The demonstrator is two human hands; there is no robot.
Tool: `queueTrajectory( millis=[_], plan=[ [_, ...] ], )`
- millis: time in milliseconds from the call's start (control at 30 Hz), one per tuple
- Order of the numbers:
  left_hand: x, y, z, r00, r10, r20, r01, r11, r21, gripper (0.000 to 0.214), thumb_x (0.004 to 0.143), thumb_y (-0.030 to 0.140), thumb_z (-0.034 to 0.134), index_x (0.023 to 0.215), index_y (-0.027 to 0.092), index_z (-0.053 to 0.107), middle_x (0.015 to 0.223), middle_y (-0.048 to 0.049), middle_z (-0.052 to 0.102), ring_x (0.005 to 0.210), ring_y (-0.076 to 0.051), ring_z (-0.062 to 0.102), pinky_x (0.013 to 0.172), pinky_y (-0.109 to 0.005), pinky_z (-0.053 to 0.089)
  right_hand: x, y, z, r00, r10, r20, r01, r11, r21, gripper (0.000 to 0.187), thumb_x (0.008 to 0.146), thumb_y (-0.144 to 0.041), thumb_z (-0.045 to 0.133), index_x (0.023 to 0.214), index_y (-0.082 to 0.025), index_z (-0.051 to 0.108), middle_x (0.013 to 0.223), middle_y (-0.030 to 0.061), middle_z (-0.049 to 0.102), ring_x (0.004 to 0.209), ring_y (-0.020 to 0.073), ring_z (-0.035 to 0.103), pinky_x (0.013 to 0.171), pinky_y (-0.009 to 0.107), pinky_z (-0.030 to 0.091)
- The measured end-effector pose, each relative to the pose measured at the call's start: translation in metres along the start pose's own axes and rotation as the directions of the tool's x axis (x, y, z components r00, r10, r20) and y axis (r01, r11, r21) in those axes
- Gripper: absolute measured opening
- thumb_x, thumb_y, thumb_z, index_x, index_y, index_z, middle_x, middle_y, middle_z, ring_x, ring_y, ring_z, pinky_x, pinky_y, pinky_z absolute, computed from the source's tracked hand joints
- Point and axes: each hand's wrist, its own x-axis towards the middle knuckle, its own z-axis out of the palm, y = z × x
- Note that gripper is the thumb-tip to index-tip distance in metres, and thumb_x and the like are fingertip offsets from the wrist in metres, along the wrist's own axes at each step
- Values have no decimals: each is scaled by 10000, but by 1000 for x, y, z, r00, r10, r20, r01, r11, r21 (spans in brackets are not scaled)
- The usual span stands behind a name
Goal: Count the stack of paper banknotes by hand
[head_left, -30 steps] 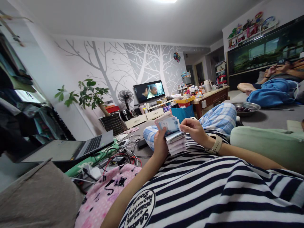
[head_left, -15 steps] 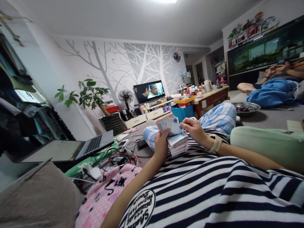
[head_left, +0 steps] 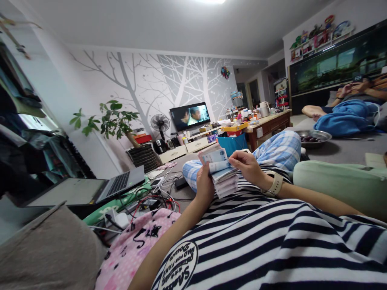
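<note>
A folded stack of banknotes (head_left: 225,183), bluish and pinkish, is held over my lap. My left hand (head_left: 205,185) is closed round its left side, thumb on top. Some notes stand fanned up at the far end, and the rest hang folded toward me. At the right edge of an upper blue note, my right hand (head_left: 246,167) pinches with thumb and forefinger. That wrist wears a pale watch (head_left: 275,184). Beneath the notes are my striped shirt (head_left: 256,229) and blue checked trousers (head_left: 279,149).
An open laptop (head_left: 121,185), tangled cables (head_left: 157,197) and a pink blanket (head_left: 142,237) lie on my left. On my right are a green cushion (head_left: 335,185) and a metal bowl (head_left: 320,139) of dark round fruit. Another person (head_left: 347,96) reclines beyond, holding a phone.
The upper blue note has bent down toward me, showing more of the note behind it. My left thumb has shifted slightly left; my right hand stays at the note's edge.
</note>
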Motion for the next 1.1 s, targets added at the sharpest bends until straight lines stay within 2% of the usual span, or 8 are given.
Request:
queueTrajectory(
  millis=[100,333,567,833,1100],
  plan=[
    [-1,1,1,1000,-1,-25,2,1000,14,274,751,426,666,672,167,625,646,-32,670,897,-245,664,794,-322,512,0,-1,0,1000,1,-8,-1,1000,-3,345,830,-486,634,694,-175,574,602,-28,443,552,104,361,500,248,285],
    [-5,6,4,997,-64,-34,62,996,-62,266,722,422,693,724,160,650,686,-39,677,861,-239,666,776,-323,516,0,-5,2,1000,10,-7,-9,1000,14,369,817,-516,638,691,-176,567,606,-25,449,561,106,369,505,247,298],
    [-8,11,5,996,-37,-81,39,999,22,248,753,396,674,693,157,647,620,-16,645,730,-190,634,714,-287,503,0,-6,3,1000,19,0,-19,999,31,372,807,-526,649,704,-178,573,605,-26,455,557,105,375,496,245,302],
    [-7,7,4,999,-29,-40,27,999,-27,317,695,451,719,725,142,658,709,-52,695,855,-241,664,789,-324,506,0,-6,3,1000,13,9,-13,1000,28,367,814,-518,644,704,-176,568,610,-24,461,560,103,380,501,243,308],
    [-7,8,3,999,-34,-39,33,999,-9,305,711,444,705,752,144,669,722,-52,700,839,-235,664,775,-321,505,0,-6,2,1000,20,11,-21,1000,10,376,807,-527,642,696,-176,568,604,-23,463,562,107,385,508,247,313]
  ],
)
